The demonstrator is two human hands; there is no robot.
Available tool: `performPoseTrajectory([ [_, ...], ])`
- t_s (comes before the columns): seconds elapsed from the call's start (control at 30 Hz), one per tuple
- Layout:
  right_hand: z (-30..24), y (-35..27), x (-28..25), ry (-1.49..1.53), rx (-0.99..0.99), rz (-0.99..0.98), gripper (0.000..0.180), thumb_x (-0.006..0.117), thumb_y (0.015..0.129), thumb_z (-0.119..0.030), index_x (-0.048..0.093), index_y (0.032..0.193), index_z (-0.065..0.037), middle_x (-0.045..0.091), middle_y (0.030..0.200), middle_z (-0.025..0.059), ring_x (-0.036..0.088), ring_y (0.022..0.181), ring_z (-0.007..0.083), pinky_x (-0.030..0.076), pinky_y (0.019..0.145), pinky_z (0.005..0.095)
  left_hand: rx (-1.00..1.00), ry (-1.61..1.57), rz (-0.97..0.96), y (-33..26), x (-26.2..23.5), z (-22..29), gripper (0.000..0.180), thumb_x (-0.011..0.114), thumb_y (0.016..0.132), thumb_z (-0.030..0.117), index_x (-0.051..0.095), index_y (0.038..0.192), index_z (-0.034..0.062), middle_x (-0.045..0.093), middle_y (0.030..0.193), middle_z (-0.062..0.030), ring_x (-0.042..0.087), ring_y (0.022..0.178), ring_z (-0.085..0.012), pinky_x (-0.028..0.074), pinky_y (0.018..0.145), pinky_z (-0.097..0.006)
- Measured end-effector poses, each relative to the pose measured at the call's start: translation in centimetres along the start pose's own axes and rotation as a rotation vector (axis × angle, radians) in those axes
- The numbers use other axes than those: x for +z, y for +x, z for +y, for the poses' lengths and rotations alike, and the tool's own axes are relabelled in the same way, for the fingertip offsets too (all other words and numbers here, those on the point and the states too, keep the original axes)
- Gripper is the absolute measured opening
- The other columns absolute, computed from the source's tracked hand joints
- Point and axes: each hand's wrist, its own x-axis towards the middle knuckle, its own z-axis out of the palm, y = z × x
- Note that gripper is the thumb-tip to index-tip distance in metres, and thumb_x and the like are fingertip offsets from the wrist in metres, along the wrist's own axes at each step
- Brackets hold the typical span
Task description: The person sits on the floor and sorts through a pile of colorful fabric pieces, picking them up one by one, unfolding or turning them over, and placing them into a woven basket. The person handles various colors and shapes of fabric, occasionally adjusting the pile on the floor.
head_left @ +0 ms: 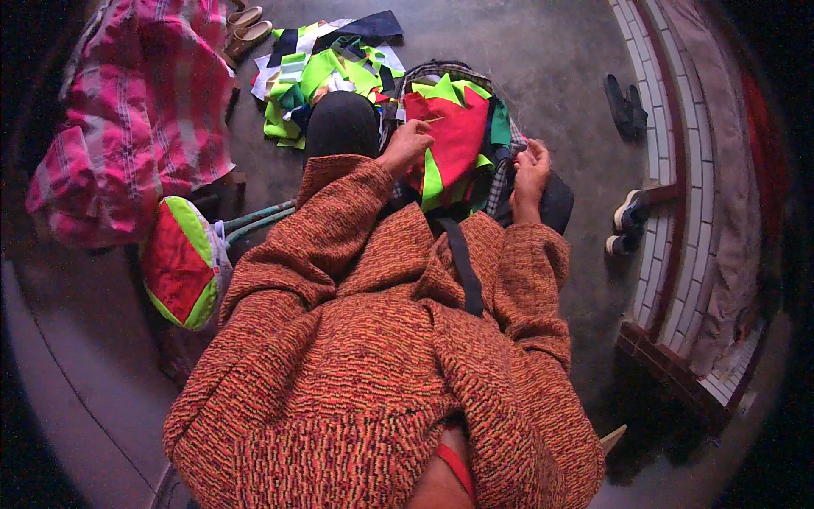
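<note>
A patchwork piece of red and bright green cloth lies over my lap. My left hand rests on its left edge with fingers pinched on what looks like a thin needle or thread, too small to be sure. My right hand grips the cloth's right edge, fingers curled over it. Both arms are in a thick orange knitted sleeve. Dark fabric and a checked cloth show beneath the patchwork.
A pile of green, white and dark cloth scraps lies on the concrete floor ahead. A pink checked cloth is at left, with a red and green cushion below it. Sandals and shoes lie near a tiled step at right.
</note>
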Motion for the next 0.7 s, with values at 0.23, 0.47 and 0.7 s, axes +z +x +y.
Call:
performPoseTrajectory([
  [0.23,3.4,1.8,1.4,-0.580,-0.117,-0.227,0.031,0.058,0.067,-0.007,0.060,0.097,-0.006,0.049,0.110,0.0162,0.049,0.100,0.0277,0.038,0.091,0.0369,0.079,-0.016,-0.171,0.5,0.8,-0.5,0.032,0.058,0.074,0.014,0.058,0.103,0.0005,0.061,0.079,-0.0078,0.056,0.060,-0.0148,0.046,0.051,-0.029],
  [0.47,4.8,2.5,2.9,-0.979,-0.134,-0.440,0.046,0.054,0.070,-0.015,0.052,0.116,-0.015,0.027,0.134,0.0238,0.035,0.118,0.0429,0.035,0.094,0.0471,0.075,0.067,-0.224,-1.3,1.3,2.3,0.024,0.059,0.071,0.012,0.062,0.090,-0.0012,0.064,0.081,-0.0126,0.062,0.072,-0.0192,0.048,0.066,-0.031],
  [0.7,4.0,3.1,4.4,-1.270,-0.020,-0.586,0.052,0.057,0.072,-0.021,0.048,0.123,-0.016,0.017,0.141,0.0172,0.039,0.116,0.0407,0.041,0.087,0.0527,0.110,0.101,-0.249,-0.7,1.8,1.7,0.025,0.057,0.076,0.015,0.059,0.095,-0.0004,0.061,0.082,-0.0103,0.058,0.075,-0.0190,0.046,0.064,-0.030],
])
